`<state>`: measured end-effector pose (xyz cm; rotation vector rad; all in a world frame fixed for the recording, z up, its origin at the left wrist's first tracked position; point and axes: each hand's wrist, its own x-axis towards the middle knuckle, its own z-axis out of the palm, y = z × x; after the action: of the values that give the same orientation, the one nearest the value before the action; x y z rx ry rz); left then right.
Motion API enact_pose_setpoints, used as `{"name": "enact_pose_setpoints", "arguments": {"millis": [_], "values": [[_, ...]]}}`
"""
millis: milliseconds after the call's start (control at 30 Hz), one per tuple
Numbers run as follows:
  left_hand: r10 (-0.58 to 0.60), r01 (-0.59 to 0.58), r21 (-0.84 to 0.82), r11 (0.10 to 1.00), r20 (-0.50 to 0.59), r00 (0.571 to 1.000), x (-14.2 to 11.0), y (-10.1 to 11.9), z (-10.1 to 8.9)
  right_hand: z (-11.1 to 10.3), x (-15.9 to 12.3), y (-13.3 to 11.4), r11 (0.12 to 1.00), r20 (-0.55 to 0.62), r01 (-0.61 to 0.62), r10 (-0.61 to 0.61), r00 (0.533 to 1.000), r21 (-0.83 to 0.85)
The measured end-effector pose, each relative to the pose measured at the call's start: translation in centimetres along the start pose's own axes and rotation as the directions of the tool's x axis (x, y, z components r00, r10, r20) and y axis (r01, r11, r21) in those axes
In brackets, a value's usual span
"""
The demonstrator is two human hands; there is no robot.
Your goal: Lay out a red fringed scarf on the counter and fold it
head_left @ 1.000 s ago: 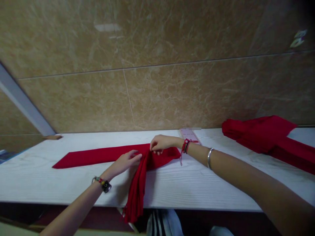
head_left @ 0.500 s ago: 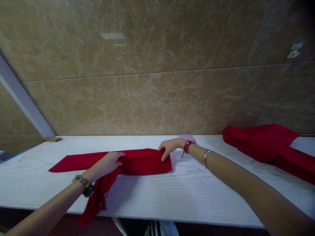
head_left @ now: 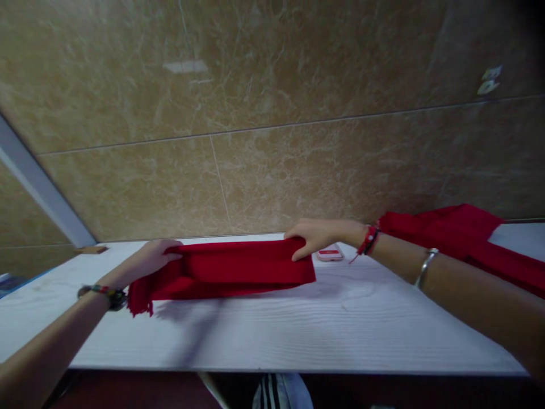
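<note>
A red scarf with a fringed end stretches as a long folded strip between my two hands, close above the white table. My left hand pinches its left part, thumb toward the right; the fringe hangs below that wrist. At the other end, my right hand grips the upper right corner, fingers behind the cloth and thumb in front. The lower edge of the strip shows a second layer of cloth. Shadow falls on the tabletop under it.
More red cloth lies on the right against the tiled wall. A phone rests behind my right wrist. At the far left corner sits a small brown piece. The table's front edge runs below my arms.
My left hand has moved left and up, carrying the fringed end from the table's front edge to the strip's left end. My right hand has shifted slightly right and up with its corner.
</note>
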<state>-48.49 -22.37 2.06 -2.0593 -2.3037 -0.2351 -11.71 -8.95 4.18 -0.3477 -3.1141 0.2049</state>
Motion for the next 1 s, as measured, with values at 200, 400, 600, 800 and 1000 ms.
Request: {"name": "enact_pose_setpoints", "arguments": {"millis": [200,400,600,800,1000], "values": [[0.067,-0.067,0.000,0.998,-0.046,0.997,3.4,4.0,0.2,-2.4,-9.0,2.4,0.936,0.201,-0.322,0.292,0.935,0.140],[0.134,-0.130,-0.056,0.990,0.068,0.989,4.5,1.1,4.7,6.7,-13.0,5.1,0.907,0.235,-0.390,0.349,0.907,0.160],[0.073,-0.072,0.017,0.997,-0.050,0.996,4.9,-4.2,7.6,10.6,-15.8,6.3,0.875,0.177,-0.425,0.392,0.903,0.230],[-0.017,0.017,0.100,0.995,0.004,1.000,6.1,-7.0,8.5,9.5,-18.5,6.1,0.830,0.235,-0.444,0.383,0.894,0.338],[-0.087,0.097,0.140,0.985,-0.075,0.993,6.4,-8.1,7.7,3.7,-21.3,4.9,0.817,-0.012,-0.526,0.544,0.839,0.238]]}}
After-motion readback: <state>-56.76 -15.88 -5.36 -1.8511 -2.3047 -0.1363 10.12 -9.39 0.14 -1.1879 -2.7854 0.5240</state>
